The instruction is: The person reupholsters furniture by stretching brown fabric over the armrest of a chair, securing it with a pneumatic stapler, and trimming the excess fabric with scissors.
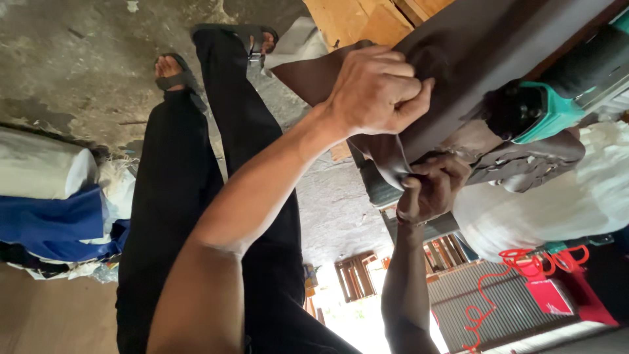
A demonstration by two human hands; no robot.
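Surroundings: a teal-ended roller (547,111) sits just beside the dark brown fabric sheet (485,46); a white cloth bundle (563,203) lies near it, red cord (517,262) beyond.
Obstructions: the person's forearm and black trousers (177,196) cross the middle of the view.
Surface: rough grey concrete floor (78,59), sandalled feet on it; a blue and white bundle (52,203) at one side.
Room: wooden boards (357,19), a corrugated metal wall, bright daylight at one opening.
Left hand (380,88): fingers curled tight, pinching a fold of the sheet at its edge.
Right hand (432,187): fist closed around the sheet's hanging part, in shadow.
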